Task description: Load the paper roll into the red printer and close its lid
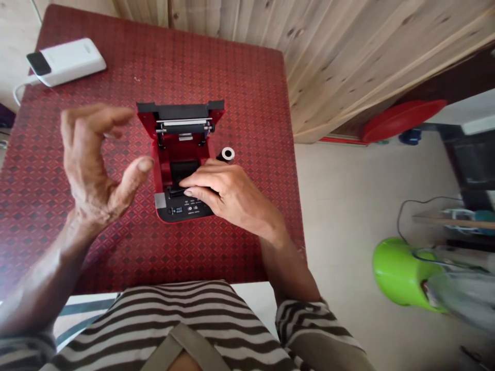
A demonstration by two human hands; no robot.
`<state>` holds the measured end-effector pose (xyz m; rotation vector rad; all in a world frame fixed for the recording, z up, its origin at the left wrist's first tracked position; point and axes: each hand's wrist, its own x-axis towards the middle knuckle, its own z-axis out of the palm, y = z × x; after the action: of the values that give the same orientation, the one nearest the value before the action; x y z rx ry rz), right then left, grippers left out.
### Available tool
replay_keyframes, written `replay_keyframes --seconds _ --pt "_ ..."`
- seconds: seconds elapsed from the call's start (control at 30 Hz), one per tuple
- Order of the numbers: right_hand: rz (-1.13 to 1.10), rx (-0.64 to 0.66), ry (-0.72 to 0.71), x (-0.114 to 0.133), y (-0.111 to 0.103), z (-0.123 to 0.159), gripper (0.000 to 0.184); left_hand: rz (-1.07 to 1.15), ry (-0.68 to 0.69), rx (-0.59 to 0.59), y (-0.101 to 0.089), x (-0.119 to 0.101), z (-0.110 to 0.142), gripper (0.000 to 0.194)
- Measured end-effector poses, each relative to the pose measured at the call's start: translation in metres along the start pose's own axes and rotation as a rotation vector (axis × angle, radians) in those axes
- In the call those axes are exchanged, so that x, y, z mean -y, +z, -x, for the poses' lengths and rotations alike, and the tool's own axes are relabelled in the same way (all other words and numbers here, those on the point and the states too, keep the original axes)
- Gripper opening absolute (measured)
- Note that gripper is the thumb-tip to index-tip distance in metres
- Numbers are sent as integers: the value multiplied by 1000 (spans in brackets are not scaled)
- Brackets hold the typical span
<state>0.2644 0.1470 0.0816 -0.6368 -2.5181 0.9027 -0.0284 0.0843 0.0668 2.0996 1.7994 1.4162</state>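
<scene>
A small red and black printer (183,211) sits on the table with its lid (181,111) raised, showing the roller and the inner bay. My right hand (235,193) reaches into the bay from the right. Its thumb and fingertips are close together at a black part near the front of the bay; what they pinch, if anything, is hidden. Off to the printer's left, my left hand (96,165) is held up, thumb and fingers apart, with nothing in it. Just beyond my right hand stands a small paper roll (228,153) with a white ring-shaped end, partly covered.
The table (240,257) has a red patterned cover. A white power bank (73,59) with a cable lies at its far left. A wooden plank wall (309,62) rises behind. On the floor at right is a green bucket (398,270); a red basin (402,121) is farther back.
</scene>
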Motion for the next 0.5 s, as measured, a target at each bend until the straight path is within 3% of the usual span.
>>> replay_keyframes --seconds 0.1,0.2,0.27,0.33,0.5 --pt "78 -32 -3 1 4 2 28 -4 116 64 6 6 -31 99" --pt "258 -121 -34 9 10 9 31 93 32 224 8 2 -50 97" --pt "392 -231 -80 15 15 15 34 144 11 263 7 -7 -54 93" --pt "486 -325 -107 22 21 22 35 146 26 262 5 -17 -50 87" --pt "596 -392 -142 27 35 35 28 59 229 298 -3 -23 -10 80"
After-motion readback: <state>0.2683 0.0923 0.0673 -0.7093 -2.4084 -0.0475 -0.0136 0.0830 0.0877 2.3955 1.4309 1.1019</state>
